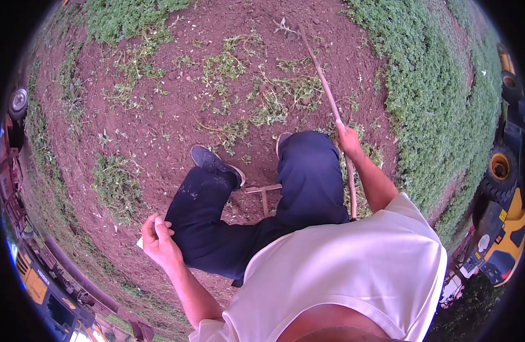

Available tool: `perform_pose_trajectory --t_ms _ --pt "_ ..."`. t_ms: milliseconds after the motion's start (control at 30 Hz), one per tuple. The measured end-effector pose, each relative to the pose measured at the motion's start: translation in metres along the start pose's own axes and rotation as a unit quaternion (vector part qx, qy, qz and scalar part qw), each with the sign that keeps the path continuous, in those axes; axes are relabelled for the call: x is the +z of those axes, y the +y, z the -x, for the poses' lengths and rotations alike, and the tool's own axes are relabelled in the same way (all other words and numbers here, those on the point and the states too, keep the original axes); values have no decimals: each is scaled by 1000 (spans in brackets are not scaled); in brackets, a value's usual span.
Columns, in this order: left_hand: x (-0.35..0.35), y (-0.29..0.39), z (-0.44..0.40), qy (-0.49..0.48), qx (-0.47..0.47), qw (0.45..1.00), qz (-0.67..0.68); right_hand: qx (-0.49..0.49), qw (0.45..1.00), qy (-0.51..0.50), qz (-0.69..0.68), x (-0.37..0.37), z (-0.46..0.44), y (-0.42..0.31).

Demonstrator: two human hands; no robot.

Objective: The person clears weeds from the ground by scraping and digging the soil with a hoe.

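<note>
Wooden pole (322, 82), probably stiff and light, is slanting over soil (177, 102); our right hand (349, 141) is steadying it mid-length, fingers wrapped closed. Our left hand (158, 240) is half-curling, contents unclear.

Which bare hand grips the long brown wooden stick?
The right hand, wrapped around the stick; the left hand is beside the dark trousers, away from it.

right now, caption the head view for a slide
Right hand gripping a long stick over soil strewn with green plants, left hand curled
</note>
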State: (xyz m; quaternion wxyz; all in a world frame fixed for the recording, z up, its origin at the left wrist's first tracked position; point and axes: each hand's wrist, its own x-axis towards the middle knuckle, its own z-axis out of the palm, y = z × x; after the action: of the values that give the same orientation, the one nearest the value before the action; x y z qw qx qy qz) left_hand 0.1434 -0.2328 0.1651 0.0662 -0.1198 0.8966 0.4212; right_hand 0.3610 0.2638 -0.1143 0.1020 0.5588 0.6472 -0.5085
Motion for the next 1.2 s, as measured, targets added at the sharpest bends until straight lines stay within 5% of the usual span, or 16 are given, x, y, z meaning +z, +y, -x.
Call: perform_pose_trajectory --t_ms 167,233,367,433,633,733,833,1100,1200 --pt "3 6 4 -26 10 1000 -9 79 990 26 112 -39 167 160" --pt "7 8 6 -1 22 999 -27 179 978 40 105 -57 218 187" --pt "3 0 6 -6 24 999 -28 177 980 69 65 -72 241 206" --pt "3 -2 7 -7 30 999 -30 112 990 78 33 -67 202 197" --pt "6 -1 7 1 16 1000 -20 -7 995 45 -93 -27 -6 18" --pt "6 5 7 -5 9 999 -42 39 992 7 -122 -18 -64 -57" --pt "5 5 7 -7 7 999 -35 60 993 -3 -100 -18 -73 -45" --pt "12 6 10 -17 22 999 -43 174 981 34 -79 -53 163 211" --pt "12 3 8 -26 38 998 -47 126 981 93 113 -82 253 248"
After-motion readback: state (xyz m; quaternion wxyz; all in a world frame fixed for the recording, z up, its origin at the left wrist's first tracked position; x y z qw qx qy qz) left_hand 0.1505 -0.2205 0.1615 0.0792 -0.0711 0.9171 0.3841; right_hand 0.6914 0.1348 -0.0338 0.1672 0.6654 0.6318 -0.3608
